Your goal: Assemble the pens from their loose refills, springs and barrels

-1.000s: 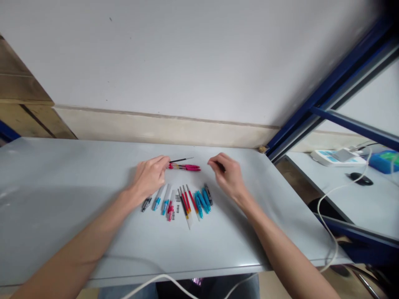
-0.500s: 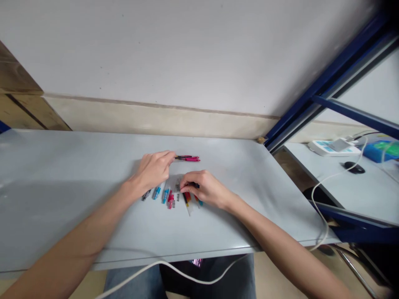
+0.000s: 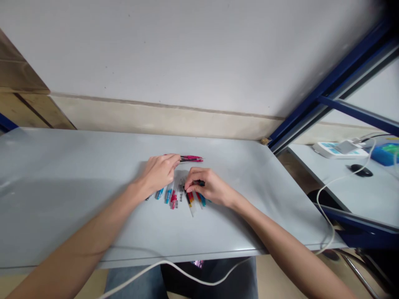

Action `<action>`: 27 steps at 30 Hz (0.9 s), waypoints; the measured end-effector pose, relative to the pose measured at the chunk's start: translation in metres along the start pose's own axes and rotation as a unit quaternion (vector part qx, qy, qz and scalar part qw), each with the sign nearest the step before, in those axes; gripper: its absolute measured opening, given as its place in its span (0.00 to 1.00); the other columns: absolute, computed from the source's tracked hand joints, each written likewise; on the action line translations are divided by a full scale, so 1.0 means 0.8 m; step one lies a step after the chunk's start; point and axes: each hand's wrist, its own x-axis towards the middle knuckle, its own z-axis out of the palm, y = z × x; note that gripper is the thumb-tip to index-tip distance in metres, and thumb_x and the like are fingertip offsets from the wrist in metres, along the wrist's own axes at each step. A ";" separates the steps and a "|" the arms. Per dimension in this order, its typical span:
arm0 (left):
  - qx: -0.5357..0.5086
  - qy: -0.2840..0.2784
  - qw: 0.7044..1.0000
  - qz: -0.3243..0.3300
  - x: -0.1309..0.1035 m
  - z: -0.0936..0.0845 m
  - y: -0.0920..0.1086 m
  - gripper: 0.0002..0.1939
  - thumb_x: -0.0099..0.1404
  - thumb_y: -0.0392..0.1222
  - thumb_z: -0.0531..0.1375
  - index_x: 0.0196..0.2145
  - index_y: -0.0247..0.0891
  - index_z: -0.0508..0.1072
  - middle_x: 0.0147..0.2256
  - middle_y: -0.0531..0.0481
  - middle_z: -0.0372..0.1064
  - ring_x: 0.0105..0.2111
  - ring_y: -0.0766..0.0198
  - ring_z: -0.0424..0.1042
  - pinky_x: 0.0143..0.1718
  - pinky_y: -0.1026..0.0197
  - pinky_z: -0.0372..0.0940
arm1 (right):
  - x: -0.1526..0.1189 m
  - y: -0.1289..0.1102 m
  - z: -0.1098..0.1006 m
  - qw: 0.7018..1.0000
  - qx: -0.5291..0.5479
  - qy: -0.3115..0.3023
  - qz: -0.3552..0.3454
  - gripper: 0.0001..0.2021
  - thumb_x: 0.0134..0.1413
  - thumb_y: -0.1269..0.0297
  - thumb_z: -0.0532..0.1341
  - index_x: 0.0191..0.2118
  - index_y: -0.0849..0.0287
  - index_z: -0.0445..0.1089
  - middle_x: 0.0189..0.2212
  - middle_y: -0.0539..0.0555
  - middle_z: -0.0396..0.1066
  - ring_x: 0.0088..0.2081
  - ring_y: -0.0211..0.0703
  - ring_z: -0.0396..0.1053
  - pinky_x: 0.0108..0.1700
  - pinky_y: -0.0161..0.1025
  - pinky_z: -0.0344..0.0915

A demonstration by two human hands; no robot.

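Note:
On the grey table, my left hand (image 3: 162,169) has its fingers closed at the left end of the pink and black pens (image 3: 192,158). My right hand (image 3: 207,185) is pinched around something dark, just above the refills with red and yellow ink (image 3: 190,200). Blue pen parts (image 3: 168,195) and pink pen parts (image 3: 173,200) lie between and below my hands. Small clear grey pieces (image 3: 181,195) are beside them. A blue-tipped piece (image 3: 203,201) shows under my right hand. My palms and fingers hide part of the pile.
A white cable (image 3: 187,279) crosses my lap in front of the table edge (image 3: 218,253). On the right, behind a blue metal frame (image 3: 358,112), another table holds a white device (image 3: 338,150) and a black mouse (image 3: 361,170). A wall stands behind.
The view has shifted slightly, moving the scene to the right. More of the pink pens shows by my left hand. My right hand keeps its pinch over the refills.

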 end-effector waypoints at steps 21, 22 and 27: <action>-0.013 0.032 0.999 -0.015 -0.002 0.011 0.002 0.14 0.74 0.38 0.50 0.45 0.42 0.75 0.39 0.48 0.79 0.35 0.57 0.77 0.33 0.59 0.60 | -0.016 0.038 -0.057 0.904 -0.315 0.170 0.236 0.11 0.55 0.77 0.56 0.26 0.58 0.69 0.20 0.52 0.68 0.22 0.39 0.60 0.28 0.38 0.50; -0.016 0.035 0.999 -0.014 -0.002 0.011 0.002 0.14 0.74 0.38 0.50 0.45 0.41 0.75 0.39 0.48 0.79 0.35 0.57 0.77 0.33 0.59 0.60 | -0.016 0.036 -0.056 0.902 -0.325 0.172 0.226 0.11 0.54 0.77 0.56 0.25 0.58 0.69 0.20 0.52 0.67 0.22 0.39 0.60 0.28 0.38 0.49; -0.045 0.048 0.998 0.004 -0.002 0.013 0.004 0.14 0.75 0.38 0.49 0.44 0.40 0.75 0.38 0.48 0.78 0.35 0.59 0.76 0.36 0.60 0.62 | -0.014 0.025 -0.047 0.904 -0.329 0.136 0.236 0.14 0.56 0.70 0.60 0.21 0.56 0.63 0.18 0.50 0.64 0.23 0.40 0.58 0.28 0.38 0.49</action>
